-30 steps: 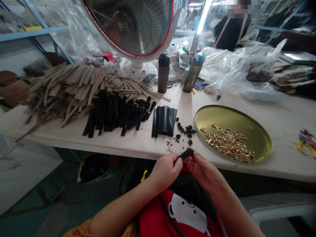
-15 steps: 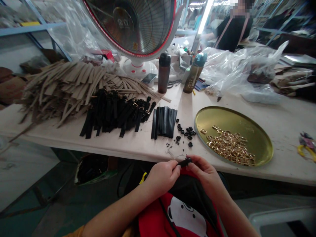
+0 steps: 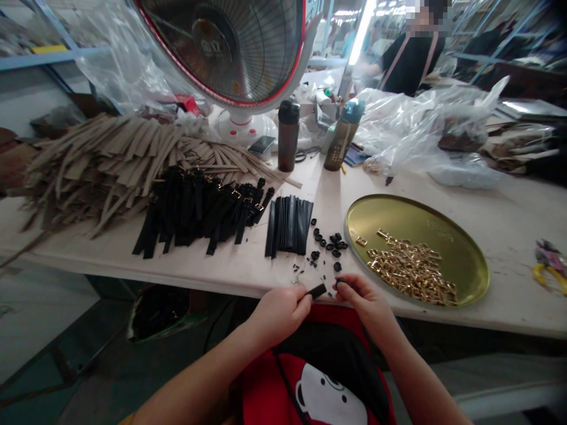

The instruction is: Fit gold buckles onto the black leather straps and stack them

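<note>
My left hand (image 3: 283,310) is closed on a short black strap (image 3: 317,291), whose end sticks out toward the right at the table's front edge. Pinched in my right hand (image 3: 365,304) is a small black loop (image 3: 339,282), a little apart from the strap end. Just beyond the hands lie several loose black loops (image 3: 330,245) and dark scraps. A row of flat black strips (image 3: 289,227) lies to their left, and beside it a heap of black straps with gold buckles (image 3: 199,206). Gold buckles (image 3: 411,268) are piled on a round gold tray (image 3: 394,215) at the right.
Beige strips (image 3: 101,165) form a big pile at the left. Behind stand a fan heater (image 3: 241,118), a dark bottle (image 3: 289,139), a blue-capped bottle (image 3: 341,144) and plastic bags (image 3: 425,130). Pliers (image 3: 549,271) lie far right. Another person (image 3: 411,59) is at the back.
My hands have moved apart; earlier they met at the black strap. The strap end now shows free, and the small loop is in my right fingers. The view has shifted slightly.
</note>
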Demonstrator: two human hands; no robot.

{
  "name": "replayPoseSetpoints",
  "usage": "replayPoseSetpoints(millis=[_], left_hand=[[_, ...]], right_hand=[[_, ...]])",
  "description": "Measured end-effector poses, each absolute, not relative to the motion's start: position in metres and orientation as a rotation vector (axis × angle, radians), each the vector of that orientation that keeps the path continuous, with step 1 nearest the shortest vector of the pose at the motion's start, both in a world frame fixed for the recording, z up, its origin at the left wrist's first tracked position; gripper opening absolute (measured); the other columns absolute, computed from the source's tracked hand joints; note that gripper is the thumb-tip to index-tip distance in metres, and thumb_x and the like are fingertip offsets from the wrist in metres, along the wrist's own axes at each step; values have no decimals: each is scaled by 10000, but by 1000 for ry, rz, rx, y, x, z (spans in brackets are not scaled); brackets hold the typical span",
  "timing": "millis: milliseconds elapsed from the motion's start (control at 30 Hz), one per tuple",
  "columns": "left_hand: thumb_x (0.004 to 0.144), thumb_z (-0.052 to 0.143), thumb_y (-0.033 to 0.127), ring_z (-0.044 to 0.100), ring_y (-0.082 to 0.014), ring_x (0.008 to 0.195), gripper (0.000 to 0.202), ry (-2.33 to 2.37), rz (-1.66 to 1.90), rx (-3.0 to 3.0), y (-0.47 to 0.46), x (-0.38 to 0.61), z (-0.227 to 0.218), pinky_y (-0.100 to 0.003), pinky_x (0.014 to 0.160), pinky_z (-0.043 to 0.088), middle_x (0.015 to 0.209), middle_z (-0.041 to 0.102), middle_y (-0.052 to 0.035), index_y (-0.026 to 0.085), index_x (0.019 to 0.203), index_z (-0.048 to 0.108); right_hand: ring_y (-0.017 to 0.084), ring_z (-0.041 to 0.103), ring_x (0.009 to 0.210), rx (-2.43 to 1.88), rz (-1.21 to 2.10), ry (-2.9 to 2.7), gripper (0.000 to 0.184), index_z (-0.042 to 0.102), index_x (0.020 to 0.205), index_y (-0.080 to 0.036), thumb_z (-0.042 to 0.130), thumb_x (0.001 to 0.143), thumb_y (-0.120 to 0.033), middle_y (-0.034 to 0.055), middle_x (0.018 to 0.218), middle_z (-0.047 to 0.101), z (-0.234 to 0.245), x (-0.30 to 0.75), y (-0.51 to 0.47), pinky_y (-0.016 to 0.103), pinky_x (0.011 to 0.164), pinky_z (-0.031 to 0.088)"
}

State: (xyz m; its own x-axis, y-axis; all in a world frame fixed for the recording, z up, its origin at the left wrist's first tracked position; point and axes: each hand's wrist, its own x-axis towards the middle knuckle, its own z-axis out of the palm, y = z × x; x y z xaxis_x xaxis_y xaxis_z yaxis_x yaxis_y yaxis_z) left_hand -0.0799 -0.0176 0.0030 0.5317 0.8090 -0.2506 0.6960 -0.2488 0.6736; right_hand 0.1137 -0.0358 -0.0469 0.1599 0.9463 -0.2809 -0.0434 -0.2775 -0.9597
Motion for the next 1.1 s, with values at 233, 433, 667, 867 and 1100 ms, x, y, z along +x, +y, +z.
replayPoseSetpoints(millis=[233,433,667,867,1100], left_hand=[[864,324,350,457,-113,551,312,1292,323,1760,-13,-77,-16,-208,526,301,577,507,16,167,708,522],[863,327,346,428,-101,503,300,1262,314,1679,-14,-79,-17,-209,499,279,519,460,37,166,695,499],[869,323,342,447,-99,527,306,1222,399,1693,-19,-70,-9,-206,527,305,546,495,31,170,685,496],[870,327,342,467,-106,551,300,1266,487,1737,-24,-63,-2,-206,535,317,573,514,21,168,755,542],[871,322,330,475,-107,555,312,1273,528,1791,-37,-65,-1,-203,534,317,576,525,18,168,735,550]], right_hand=[[174,557,635,-1810,559,-1534,358,568,1046,-186,561,753,-392,90,959,618,-58,124,13,348,682,428],[218,561,747,-1873,467,-1756,123,626,799,-181,527,748,-232,94,845,605,-64,129,11,364,734,414],[115,611,687,-1302,1436,-740,348,617,988,-234,691,669,-350,-14,787,628,-40,117,-19,277,723,503],[88,615,613,-1101,1509,-416,194,615,686,-190,770,589,-256,-19,706,658,-28,95,-35,193,613,521],[62,578,574,-1081,1483,-442,179,618,649,-180,767,596,-264,-32,655,637,-28,89,-45,142,552,481]])
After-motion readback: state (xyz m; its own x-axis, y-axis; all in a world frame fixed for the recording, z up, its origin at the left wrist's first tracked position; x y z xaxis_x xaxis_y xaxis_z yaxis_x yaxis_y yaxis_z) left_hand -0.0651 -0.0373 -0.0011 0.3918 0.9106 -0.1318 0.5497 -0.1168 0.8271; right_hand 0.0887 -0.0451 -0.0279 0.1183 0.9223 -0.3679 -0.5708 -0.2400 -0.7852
